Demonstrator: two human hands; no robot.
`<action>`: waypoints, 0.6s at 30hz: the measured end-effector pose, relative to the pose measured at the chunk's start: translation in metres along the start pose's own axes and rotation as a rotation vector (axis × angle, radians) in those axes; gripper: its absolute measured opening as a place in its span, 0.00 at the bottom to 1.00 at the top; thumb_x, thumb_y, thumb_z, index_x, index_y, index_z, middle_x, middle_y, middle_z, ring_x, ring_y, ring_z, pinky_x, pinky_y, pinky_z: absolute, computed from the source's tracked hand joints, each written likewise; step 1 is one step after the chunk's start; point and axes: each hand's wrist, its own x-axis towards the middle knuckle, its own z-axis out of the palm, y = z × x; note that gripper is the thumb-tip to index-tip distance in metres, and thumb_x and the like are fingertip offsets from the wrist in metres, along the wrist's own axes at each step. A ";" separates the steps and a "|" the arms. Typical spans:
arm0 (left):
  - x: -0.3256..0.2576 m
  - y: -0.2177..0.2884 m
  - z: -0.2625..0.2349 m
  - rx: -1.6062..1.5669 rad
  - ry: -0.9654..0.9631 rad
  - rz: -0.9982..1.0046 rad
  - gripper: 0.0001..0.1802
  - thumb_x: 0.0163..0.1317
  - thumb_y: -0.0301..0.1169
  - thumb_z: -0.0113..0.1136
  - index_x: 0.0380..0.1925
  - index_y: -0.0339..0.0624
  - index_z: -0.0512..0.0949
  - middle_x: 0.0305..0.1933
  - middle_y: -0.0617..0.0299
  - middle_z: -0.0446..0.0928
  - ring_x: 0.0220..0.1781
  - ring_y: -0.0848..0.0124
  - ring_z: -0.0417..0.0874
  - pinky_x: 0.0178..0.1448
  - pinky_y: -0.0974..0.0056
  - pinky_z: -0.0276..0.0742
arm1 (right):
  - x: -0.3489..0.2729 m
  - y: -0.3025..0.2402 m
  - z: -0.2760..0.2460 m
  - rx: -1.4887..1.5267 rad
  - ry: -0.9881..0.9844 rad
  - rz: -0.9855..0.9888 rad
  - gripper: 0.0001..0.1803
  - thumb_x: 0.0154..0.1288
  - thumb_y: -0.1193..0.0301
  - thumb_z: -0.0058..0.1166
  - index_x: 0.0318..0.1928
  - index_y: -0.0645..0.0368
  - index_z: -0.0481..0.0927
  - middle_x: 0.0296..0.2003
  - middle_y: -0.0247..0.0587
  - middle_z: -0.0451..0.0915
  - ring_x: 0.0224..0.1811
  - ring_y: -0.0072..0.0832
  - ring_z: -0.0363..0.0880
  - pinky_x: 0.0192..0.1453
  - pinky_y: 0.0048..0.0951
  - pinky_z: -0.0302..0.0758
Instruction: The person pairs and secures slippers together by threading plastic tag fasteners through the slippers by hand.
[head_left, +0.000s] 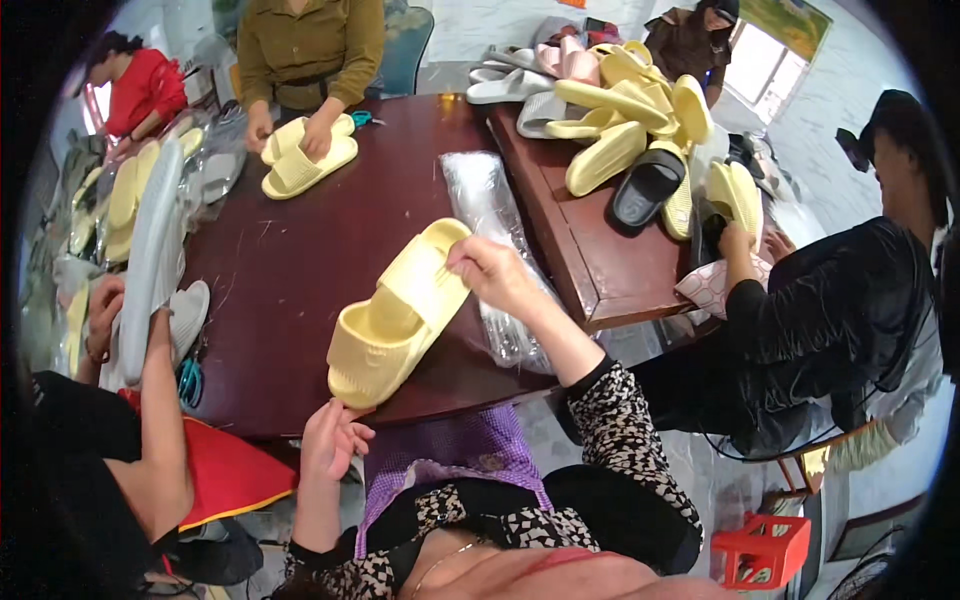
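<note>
Foam-soft and light it looked, that pale yellow slipper (400,315) on the table (300,250): your left hand (335,440) pinched its heel, right hand (495,275) gripped its toe rim.

Left hand (332,437) raised, fingers curled, gripping. Right hand (492,272) extended forward, fingers pinched shut. Both forearms bent.

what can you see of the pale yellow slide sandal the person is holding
The pale yellow foam-like slide sandal has a thick sole and one wide strap over an open toe. It lies tilted across the near edge of the dark red-brown wooden table. The left hand touches its lower end; the right hand grips its upper end.
</note>
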 end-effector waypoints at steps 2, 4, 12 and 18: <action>0.013 -0.010 -0.013 -0.064 0.067 0.030 0.15 0.67 0.37 0.47 0.44 0.34 0.68 0.34 0.53 0.78 0.22 0.65 0.80 0.16 0.68 0.73 | -0.005 -0.005 -0.001 0.000 0.008 -0.024 0.04 0.56 0.82 0.55 0.32 0.62 0.75 0.31 0.42 0.79 0.32 0.30 0.79 0.36 0.26 0.75; 0.017 -0.009 -0.012 -0.094 0.094 0.037 0.15 0.67 0.37 0.47 0.43 0.35 0.68 0.33 0.54 0.78 0.22 0.66 0.79 0.16 0.68 0.73 | -0.006 -0.009 -0.002 0.018 0.013 -0.045 0.04 0.56 0.82 0.54 0.32 0.62 0.75 0.31 0.42 0.78 0.31 0.31 0.79 0.35 0.26 0.75; 0.010 -0.004 -0.004 -0.122 0.142 0.155 0.11 0.65 0.36 0.51 0.43 0.44 0.68 0.28 0.61 0.74 0.17 0.72 0.73 0.13 0.68 0.69 | -0.009 -0.002 -0.008 0.037 0.351 0.142 0.04 0.61 0.77 0.53 0.36 0.64 0.76 0.29 0.33 0.77 0.30 0.22 0.75 0.34 0.23 0.73; 0.003 -0.004 0.004 -0.135 0.092 0.223 0.11 0.64 0.35 0.54 0.41 0.41 0.69 0.26 0.58 0.76 0.16 0.71 0.76 0.14 0.68 0.71 | -0.023 0.012 -0.017 0.243 0.251 0.373 0.11 0.63 0.70 0.54 0.41 0.65 0.77 0.27 0.28 0.76 0.28 0.15 0.72 0.31 0.18 0.70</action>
